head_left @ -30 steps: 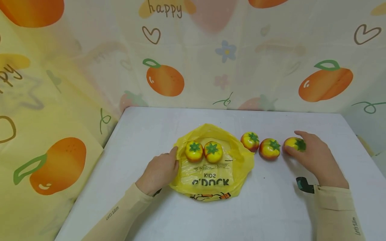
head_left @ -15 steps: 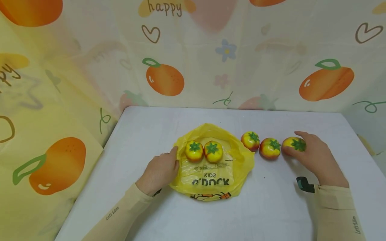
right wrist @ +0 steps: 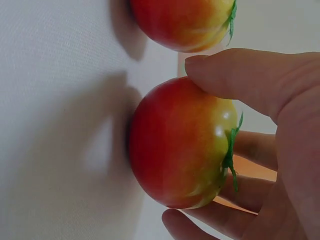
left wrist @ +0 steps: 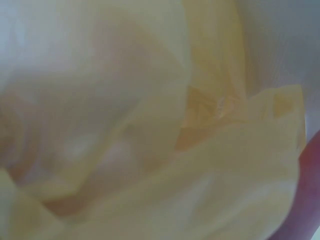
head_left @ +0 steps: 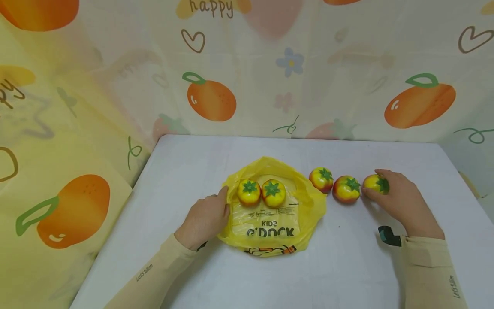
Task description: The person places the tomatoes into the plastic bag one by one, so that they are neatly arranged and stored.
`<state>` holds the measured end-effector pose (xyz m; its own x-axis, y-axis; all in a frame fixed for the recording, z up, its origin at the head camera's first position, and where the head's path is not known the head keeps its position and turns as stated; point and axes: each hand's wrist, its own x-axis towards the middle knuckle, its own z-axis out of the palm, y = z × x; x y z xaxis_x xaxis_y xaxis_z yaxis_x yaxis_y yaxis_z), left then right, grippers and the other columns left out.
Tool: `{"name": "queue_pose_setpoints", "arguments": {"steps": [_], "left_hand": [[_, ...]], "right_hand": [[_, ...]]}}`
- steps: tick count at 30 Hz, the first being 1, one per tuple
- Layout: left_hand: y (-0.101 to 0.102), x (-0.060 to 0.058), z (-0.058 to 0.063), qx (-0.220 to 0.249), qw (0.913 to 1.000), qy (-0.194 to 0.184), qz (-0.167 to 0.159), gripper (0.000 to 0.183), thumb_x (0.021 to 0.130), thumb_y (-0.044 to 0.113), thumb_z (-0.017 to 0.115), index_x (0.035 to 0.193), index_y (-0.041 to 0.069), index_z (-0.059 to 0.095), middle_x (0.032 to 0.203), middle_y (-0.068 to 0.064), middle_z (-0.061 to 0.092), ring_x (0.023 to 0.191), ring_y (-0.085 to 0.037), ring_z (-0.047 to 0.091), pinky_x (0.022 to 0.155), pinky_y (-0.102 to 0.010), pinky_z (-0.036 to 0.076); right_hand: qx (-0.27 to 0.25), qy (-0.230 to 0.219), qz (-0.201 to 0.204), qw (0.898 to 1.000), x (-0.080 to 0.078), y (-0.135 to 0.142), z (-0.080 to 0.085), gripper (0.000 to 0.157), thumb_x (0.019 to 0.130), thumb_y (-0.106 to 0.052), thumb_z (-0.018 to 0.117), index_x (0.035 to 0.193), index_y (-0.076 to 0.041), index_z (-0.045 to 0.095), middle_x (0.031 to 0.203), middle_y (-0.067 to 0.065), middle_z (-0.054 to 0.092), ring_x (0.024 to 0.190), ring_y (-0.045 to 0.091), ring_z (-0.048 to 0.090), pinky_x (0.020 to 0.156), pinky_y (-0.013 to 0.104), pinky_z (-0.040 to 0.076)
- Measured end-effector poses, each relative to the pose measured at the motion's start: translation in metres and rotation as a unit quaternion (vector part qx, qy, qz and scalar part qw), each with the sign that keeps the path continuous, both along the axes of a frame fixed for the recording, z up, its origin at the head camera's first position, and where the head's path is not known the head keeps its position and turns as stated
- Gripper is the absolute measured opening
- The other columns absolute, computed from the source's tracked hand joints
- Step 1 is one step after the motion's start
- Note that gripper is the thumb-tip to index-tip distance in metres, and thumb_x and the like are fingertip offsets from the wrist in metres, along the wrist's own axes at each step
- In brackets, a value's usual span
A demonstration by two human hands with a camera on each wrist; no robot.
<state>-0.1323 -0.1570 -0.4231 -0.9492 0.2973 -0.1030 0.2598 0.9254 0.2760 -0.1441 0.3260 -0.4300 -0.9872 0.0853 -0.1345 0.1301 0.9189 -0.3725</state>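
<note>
My left hand (head_left: 204, 219) grips the left edge of a yellow plastic bag (head_left: 275, 251), whose mouth is spread wide. The bag fills most of the left wrist view as blurred yellow film (left wrist: 225, 185). Two toy tomatoes, a left one (head_left: 248, 192) and a right one (head_left: 273, 193), sit side by side within the bag's opening. To the right, my right hand (head_left: 403, 199) holds the rightmost tomato (head_left: 372, 183). In the right wrist view, the thumb lies on one side of this red-and-yellow tomato (right wrist: 175, 145), with fingers curled round the other.
Two more tomatoes stand on the white table (head_left: 308, 279): one (head_left: 321, 180) right at the bag's edge, another (head_left: 346, 189) between it and the held one. Fruit-printed cloth (head_left: 247, 77) hangs behind the table and along its left side.
My right fingers have drawn slightly closer round the rightmost tomato, which has shifted and turned a little. The left hand stays at the bag's edge. The head view has tilted slightly.
</note>
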Motion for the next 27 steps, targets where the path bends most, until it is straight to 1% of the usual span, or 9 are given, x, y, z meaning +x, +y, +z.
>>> {"name": "queue_pose_setpoints", "arguments": {"steps": [6, 13, 20, 24, 27], "left_hand": [[0.0005, -0.0001, -0.0016, 0.008, 1.0000, 0.002, -0.001, 0.052, 0.108, 0.017, 0.054, 0.152, -0.009, 0.049, 0.094, -0.019, 0.075, 0.060, -0.021, 0.056, 0.056, -0.033, 0.046], [0.0000, -0.0005, -0.0030, 0.005, 0.9999, 0.007, -0.005, 0.051, 0.108, 0.017, 0.054, 0.152, -0.009, 0.049, 0.090, -0.017, 0.073, 0.059, -0.020, 0.055, 0.053, -0.031, 0.044], [0.0006, -0.0005, -0.0012, 0.003, 1.0000, 0.001, -0.002, 0.051, 0.108, 0.017, 0.055, 0.152, -0.009, 0.049, 0.092, -0.018, 0.075, 0.060, -0.021, 0.056, 0.055, -0.032, 0.046], [0.0010, -0.0004, -0.0008, 0.000, 1.0000, 0.001, -0.001, 0.051, 0.108, 0.017, 0.054, 0.152, -0.009, 0.049, 0.095, -0.019, 0.076, 0.061, -0.021, 0.057, 0.057, -0.034, 0.049], [0.0009, -0.0002, -0.0011, -0.001, 1.0000, 0.002, -0.004, 0.051, 0.108, 0.017, 0.054, 0.152, -0.009, 0.049, 0.093, -0.019, 0.075, 0.061, -0.021, 0.057, 0.057, -0.034, 0.049]], "right_hand": [[0.001, -0.006, -0.010, 1.000, -0.0006, 0.0015, -0.0017, 0.089, 0.101, -0.054, 0.069, 0.160, 0.005, 0.038, 0.154, 0.043, 0.042, 0.136, 0.062, 0.040, 0.111, 0.081, 0.037], [0.001, -0.011, -0.015, 1.000, -0.0017, 0.0020, -0.0036, 0.089, 0.102, -0.052, 0.069, 0.161, 0.005, 0.036, 0.154, 0.044, 0.040, 0.136, 0.062, 0.039, 0.110, 0.081, 0.037], [0.001, -0.017, -0.019, 1.000, -0.0020, 0.0007, -0.0020, 0.090, 0.101, -0.051, 0.071, 0.162, 0.005, 0.035, 0.154, 0.044, 0.040, 0.135, 0.062, 0.039, 0.110, 0.081, 0.037], [0.003, -0.020, -0.020, 1.000, -0.0014, 0.0002, 0.0001, 0.093, 0.100, -0.056, 0.070, 0.162, 0.004, 0.035, 0.154, 0.044, 0.040, 0.135, 0.062, 0.039, 0.110, 0.081, 0.038], [0.003, -0.017, -0.019, 1.000, -0.0004, -0.0002, 0.0011, 0.093, 0.099, -0.058, 0.070, 0.161, 0.004, 0.037, 0.154, 0.043, 0.041, 0.135, 0.062, 0.039, 0.110, 0.081, 0.037]]}}
